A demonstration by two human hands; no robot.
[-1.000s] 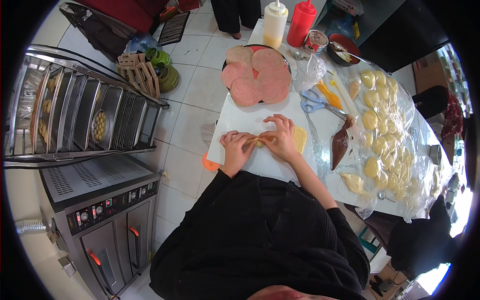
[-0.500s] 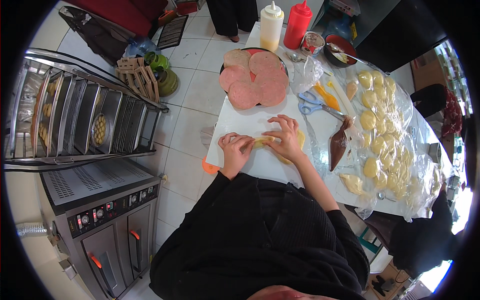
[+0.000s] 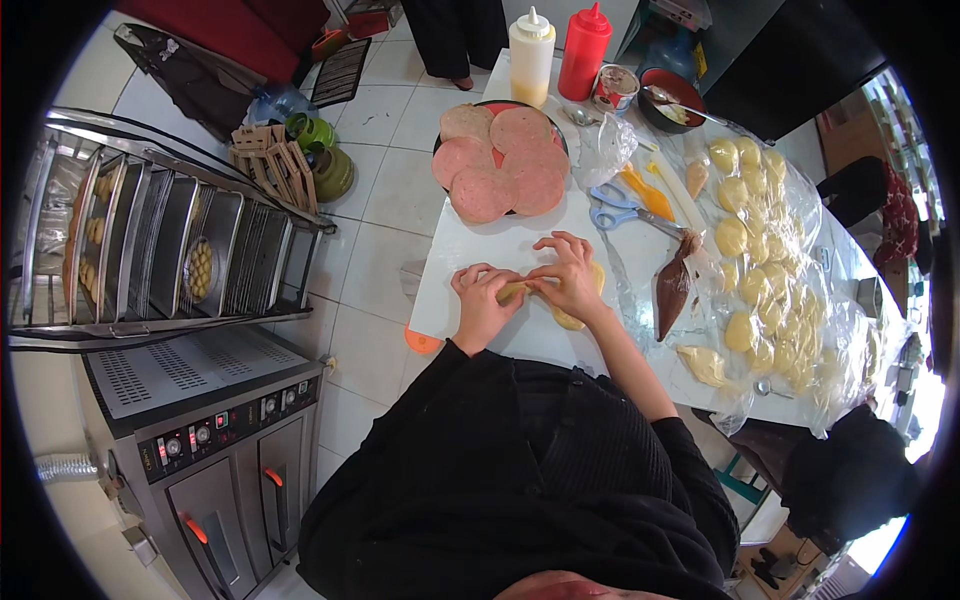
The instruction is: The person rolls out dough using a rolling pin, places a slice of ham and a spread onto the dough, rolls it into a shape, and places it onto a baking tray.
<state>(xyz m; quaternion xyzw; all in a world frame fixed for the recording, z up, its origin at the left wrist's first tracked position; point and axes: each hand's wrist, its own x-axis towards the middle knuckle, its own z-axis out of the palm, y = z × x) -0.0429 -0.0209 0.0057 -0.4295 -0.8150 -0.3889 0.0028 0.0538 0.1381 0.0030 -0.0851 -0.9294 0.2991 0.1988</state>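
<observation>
Yellow dough (image 3: 569, 319); pink meat slices (image 3: 481, 193); red bottle (image 3: 583, 56); light-blue scissor handles (image 3: 627, 213).

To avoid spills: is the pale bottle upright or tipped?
Upright: the pale bottle stands on its base, nozzle up, yellowish contents at the bottom.

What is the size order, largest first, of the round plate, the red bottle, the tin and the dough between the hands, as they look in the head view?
1. Round plate
2. Red bottle
3. Tin

Not ranked: the dough, because it is partly hidden and its full outline cannot be seen.
</observation>
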